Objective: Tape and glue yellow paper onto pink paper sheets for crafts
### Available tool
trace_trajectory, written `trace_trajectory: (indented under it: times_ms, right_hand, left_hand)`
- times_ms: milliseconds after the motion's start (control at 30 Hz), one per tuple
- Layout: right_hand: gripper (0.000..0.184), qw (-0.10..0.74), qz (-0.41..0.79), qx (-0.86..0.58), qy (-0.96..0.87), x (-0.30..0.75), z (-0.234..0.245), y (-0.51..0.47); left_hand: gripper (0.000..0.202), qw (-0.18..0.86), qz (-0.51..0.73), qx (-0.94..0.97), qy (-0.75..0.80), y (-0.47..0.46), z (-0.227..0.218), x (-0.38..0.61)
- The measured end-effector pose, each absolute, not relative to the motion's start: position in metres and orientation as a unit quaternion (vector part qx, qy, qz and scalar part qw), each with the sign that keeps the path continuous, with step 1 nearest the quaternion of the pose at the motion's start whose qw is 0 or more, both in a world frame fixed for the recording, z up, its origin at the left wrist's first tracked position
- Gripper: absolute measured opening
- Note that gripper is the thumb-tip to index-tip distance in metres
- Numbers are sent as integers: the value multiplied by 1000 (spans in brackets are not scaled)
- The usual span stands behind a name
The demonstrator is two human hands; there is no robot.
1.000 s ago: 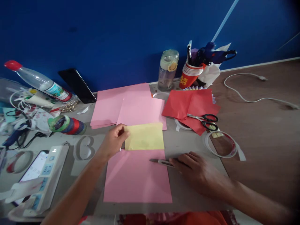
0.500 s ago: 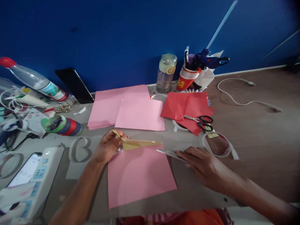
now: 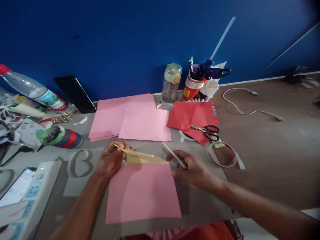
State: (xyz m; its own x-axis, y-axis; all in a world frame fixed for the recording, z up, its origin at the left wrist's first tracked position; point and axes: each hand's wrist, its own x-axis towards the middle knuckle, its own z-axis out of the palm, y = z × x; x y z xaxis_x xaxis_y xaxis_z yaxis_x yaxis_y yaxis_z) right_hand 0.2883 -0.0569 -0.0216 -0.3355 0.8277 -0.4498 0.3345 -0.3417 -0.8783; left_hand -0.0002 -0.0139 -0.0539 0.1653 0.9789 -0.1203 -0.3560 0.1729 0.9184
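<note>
A pink paper sheet (image 3: 145, 193) lies flat on the table in front of me. Along its far edge runs a tan-yellow paper strip (image 3: 140, 158), raised at its left end. My left hand (image 3: 112, 158) pinches that raised end between thumb and fingers. At the strip's right end, my right hand (image 3: 190, 168) is closed around a slim pale utility knife (image 3: 176, 156), which points up and to the left. The knife looks apart from the sheet, and part of it is hidden by the fingers.
Beyond the hands lie more pink sheets (image 3: 145, 123), red paper (image 3: 183, 115), black-handled scissors (image 3: 208, 130) and a tape roll (image 3: 222, 155). A bottle (image 3: 171, 83) and a red cup (image 3: 191, 88) stand by the blue wall. A power strip (image 3: 37, 190) is at left.
My right hand has moved left, closer to the strip's right end, and has tilted the knife more upright. My left hand keeps its pinch on the strip. The whole view has shifted slightly.
</note>
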Motion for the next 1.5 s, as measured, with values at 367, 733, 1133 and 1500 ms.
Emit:
trace_trajectory:
  times_ms: [367, 733, 1133, 1500]
  right_hand:
    - [27, 240, 654, -535, -478, 275, -50, -54]
    - [27, 343, 355, -516, -700, 290, -28, -53]
    - [63, 257, 128, -441, -851, 322, -21, -95]
    - [56, 186, 158, -448, -860, 315, -19, -119]
  left_hand:
    - [16, 657, 514, 434, 340, -15, -54, -11]
    - [8, 667, 532, 393, 342, -13, -58, -13]
    - [5, 657, 535, 357, 394, -15, -58, -6]
    - [9, 652, 532, 352, 409, -14, -53, -1]
